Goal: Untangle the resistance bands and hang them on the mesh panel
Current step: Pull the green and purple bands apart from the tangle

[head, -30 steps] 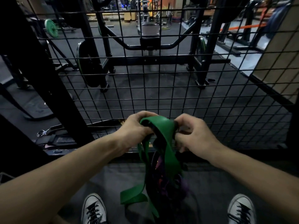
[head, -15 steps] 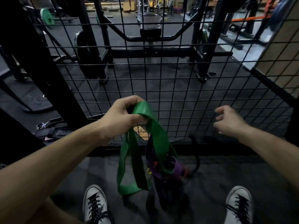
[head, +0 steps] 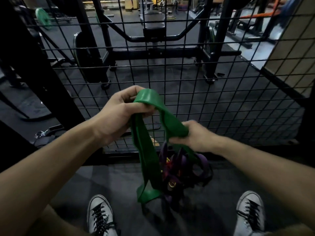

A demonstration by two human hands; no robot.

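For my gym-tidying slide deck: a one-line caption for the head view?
Both hands, left hand and right hand, grip a wide green rubber resistance band tangled with purple bands before a black wire mesh panel.

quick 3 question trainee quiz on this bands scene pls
1. True or false: the wide green rubber resistance band already hangs on the black wire mesh panel.
2. Which hand holds the top fold of the green band? A) left hand B) right hand C) neither
3. Fill in: a tangle of ______ bands dangles under the right hand, beside the green one.

Key
1. False: both hands hold it in front of the panel.
2. A; the right hand grips a lower stretch of it.
3. Purple, with darker strands mixed in.
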